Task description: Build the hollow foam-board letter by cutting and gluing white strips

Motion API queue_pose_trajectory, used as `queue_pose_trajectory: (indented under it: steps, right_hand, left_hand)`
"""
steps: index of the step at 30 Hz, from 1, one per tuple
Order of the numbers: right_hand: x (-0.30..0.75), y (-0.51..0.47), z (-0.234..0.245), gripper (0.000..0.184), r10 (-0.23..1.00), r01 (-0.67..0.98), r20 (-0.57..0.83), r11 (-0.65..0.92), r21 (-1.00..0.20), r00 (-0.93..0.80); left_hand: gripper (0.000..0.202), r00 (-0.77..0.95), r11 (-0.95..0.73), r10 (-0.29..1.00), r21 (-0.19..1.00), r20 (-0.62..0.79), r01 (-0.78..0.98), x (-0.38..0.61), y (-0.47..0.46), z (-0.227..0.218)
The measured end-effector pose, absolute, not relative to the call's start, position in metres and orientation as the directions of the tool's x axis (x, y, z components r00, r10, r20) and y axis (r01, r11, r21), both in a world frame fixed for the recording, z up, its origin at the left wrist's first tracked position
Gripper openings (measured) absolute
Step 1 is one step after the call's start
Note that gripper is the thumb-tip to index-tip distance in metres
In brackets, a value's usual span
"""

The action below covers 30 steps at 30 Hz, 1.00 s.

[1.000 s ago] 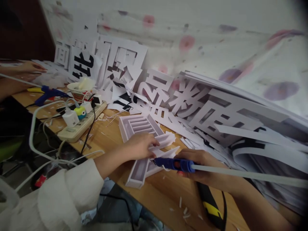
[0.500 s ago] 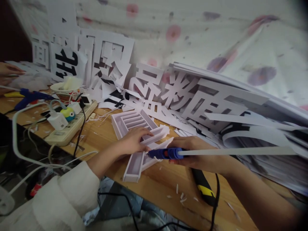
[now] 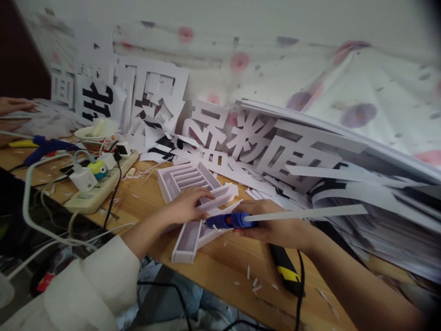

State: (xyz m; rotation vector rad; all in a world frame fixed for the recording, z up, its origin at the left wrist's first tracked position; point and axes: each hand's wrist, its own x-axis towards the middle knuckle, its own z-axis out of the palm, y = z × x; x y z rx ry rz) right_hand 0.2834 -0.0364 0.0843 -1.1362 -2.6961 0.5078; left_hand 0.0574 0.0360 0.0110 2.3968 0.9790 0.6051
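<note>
My left hand (image 3: pixel 184 205) grips a white foam-board character (image 3: pixel 186 246) built with raised side walls. Its fingers lie over a wall, and the thumb is close to the nozzle of a blue glue gun (image 3: pixel 230 221). Closed around that glue gun is my right hand (image 3: pixel 272 225). A long pale glue stick (image 3: pixel 310 212) sticks out of the gun's back end toward the right. The nozzle tip sits at the inner edge of the lower-left arm of the character; the exact contact and any fresh glue are too small to tell.
A yellow-black utility knife (image 3: pixel 288 276) lies right of the character. Beyond are cut-out sheets (image 3: pixel 289 147) and paper scraps. Left are a power strip (image 3: pixel 103 184) with chargers and cables, a second blue glue gun (image 3: pixel 48 148), and another person's hand (image 3: pixel 15 105).
The camera view has shifted slightly, moving the whole scene. The glue stick's visible length looks shorter and its angle has changed a little. Both hands keep their places on the character and gun.
</note>
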Motion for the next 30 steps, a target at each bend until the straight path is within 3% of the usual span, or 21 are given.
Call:
queue_pose_trajectory:
  steps: [18,30]
  right_hand:
    - [0.286,-0.040,0.078,0.013,0.737,0.664,0.062,0.639,-0.390,-0.673]
    - [0.286,-0.041,0.070,0.013,0.709,0.588,0.065,0.629,-0.509,-0.702]
  left_hand:
    - [0.044,0.658,-0.632,0.727,0.569,0.198,0.526,0.058,0.037,0.013]
    - [0.044,0.659,-0.624,0.729,0.578,0.187,0.526,0.058,0.037,0.013]
